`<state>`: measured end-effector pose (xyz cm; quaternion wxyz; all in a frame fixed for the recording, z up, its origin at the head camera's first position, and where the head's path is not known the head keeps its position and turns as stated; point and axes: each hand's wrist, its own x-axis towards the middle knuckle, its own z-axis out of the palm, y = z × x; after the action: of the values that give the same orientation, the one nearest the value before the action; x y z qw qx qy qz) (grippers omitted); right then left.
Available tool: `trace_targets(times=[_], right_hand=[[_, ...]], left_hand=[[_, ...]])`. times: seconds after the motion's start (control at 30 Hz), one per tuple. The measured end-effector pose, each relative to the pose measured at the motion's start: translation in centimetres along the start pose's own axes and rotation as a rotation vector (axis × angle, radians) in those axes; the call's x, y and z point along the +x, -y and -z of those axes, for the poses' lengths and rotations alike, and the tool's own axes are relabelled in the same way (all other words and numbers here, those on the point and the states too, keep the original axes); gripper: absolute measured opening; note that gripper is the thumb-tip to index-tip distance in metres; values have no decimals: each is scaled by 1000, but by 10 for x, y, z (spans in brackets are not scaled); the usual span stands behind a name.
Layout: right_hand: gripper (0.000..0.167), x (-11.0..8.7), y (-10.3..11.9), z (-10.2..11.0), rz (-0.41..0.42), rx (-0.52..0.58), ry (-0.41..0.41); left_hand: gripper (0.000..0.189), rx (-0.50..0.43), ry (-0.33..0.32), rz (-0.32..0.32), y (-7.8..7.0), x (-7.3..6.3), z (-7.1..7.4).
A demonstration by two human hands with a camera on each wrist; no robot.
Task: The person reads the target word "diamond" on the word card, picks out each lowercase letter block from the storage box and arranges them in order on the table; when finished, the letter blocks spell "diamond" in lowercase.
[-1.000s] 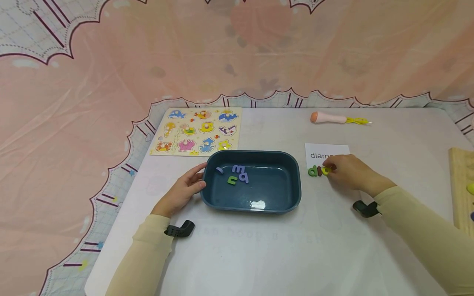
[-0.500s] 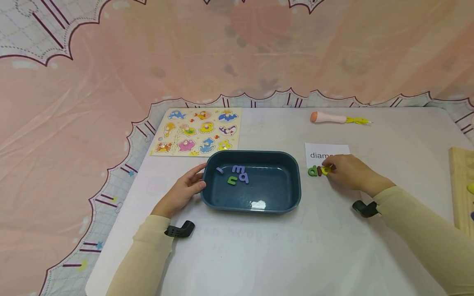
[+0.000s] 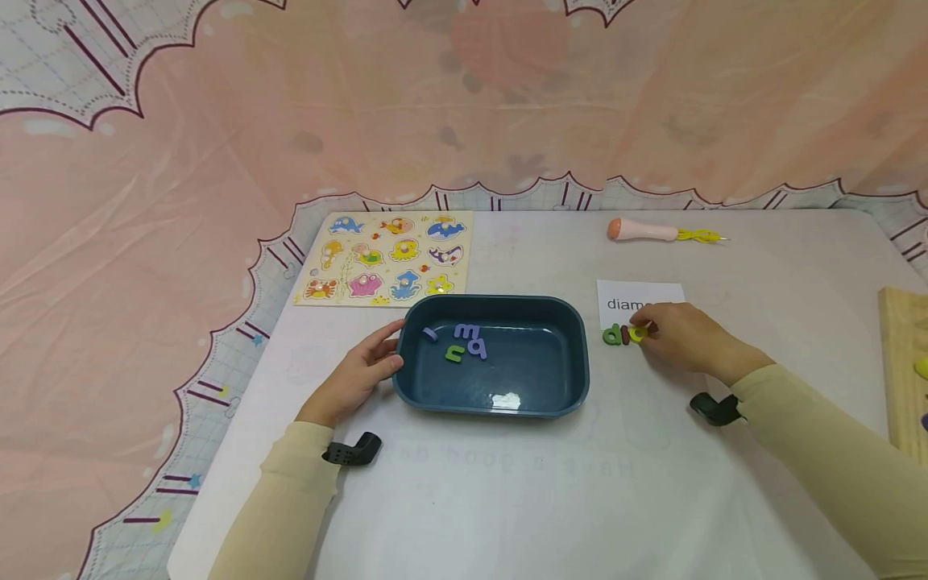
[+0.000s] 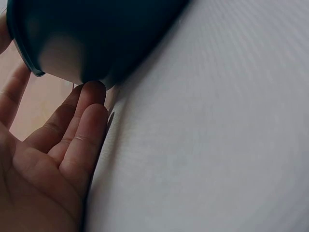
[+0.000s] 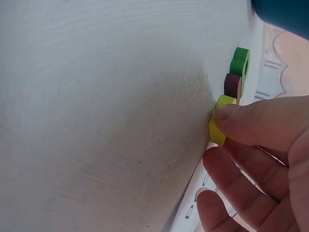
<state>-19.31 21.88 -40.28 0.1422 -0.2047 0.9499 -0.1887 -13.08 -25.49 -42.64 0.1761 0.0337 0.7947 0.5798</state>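
Note:
In the head view my left hand (image 3: 355,372) touches the left end of a dark blue tray (image 3: 536,354), its fingers relaxed against the outer wall and rim. Inside lie a purple letter m (image 3: 466,331), a purple q-like letter (image 3: 477,348), a green n-like letter (image 3: 454,354) and a small purple piece (image 3: 431,333). My right hand (image 3: 689,342) pinches a yellow letter (image 5: 218,131) between thumb and finger, down at the table surface. Left of it stand a brown letter i (image 5: 232,85) and a green letter d (image 3: 612,335), in a row below a partly covered white card (image 3: 612,292) reading "diam".
Behind the tray lies a sea-animal peg puzzle (image 3: 384,258). A pink-handled tool with a yellow cord-like end (image 3: 652,230) lies at the back right. A wooden board (image 3: 899,370) sits at the right edge of the white table (image 3: 471,499).
Both hands stay almost in place. The right hand keeps its pinch on the yellow letter, which shifts very slightly beside the brown one.

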Motion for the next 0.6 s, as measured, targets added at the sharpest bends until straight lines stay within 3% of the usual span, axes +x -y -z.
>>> trace_targets(times=[0.37, 0.6], right_hand=[[38, -3, 2, 8, -35, 14, -4], [42, -5, 14, 28, 20, -25, -73]], left_hand=[[66, 14, 0, -2, 0, 0, -1], [67, 16, -2, -2, 2, 1, 0]])
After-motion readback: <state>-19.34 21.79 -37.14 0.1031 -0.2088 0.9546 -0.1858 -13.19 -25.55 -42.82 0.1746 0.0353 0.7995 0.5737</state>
